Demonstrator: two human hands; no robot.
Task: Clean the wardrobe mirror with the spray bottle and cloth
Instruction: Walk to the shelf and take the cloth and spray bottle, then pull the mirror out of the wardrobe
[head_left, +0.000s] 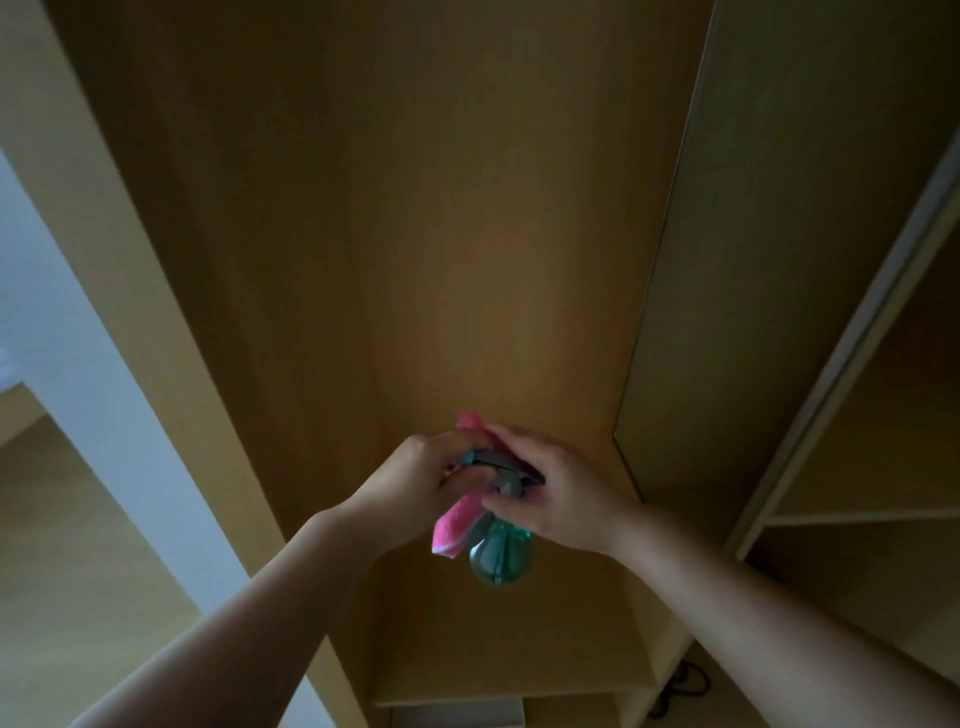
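Observation:
Both hands meet in front of an open wooden wardrobe compartment (415, 234). My right hand (563, 501) grips the neck of a spray bottle (501, 558), which has a green see-through body and a grey trigger head. My left hand (410, 483) curls round a pink cloth (457, 525) and touches the rear of the trigger head. One end of the cloth pokes up between the hands and the other hangs below the left hand beside the bottle. No mirror surface shows plainly.
A tall grey-brown panel (727, 260) stands on the right, with a sliding-door rail (852, 332) and shelves (872, 514) beyond it. A white wall (78, 353) is at the left. A dark cable (685, 680) lies on the floor at lower right.

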